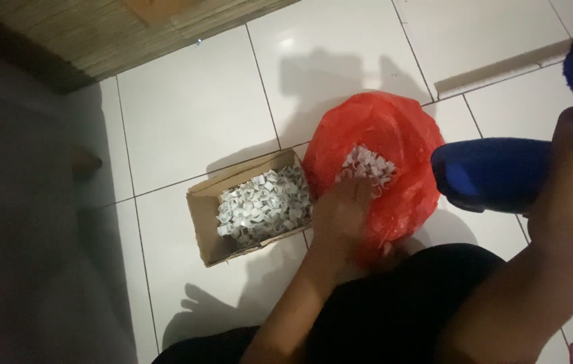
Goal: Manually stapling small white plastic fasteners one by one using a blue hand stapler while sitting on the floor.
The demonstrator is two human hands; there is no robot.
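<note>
The left hand (341, 214) is laid in the red bag (401, 145), its fingers (357, 185) spread open on the white bits (368, 165) just ahead, while the box (200, 216) sits close on its left and the right hand cannot be seen.

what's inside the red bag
The red bag holds small white ring-like pieces. One hand reaches in and covers part of the pile; how deep it goes is hidden.
</note>
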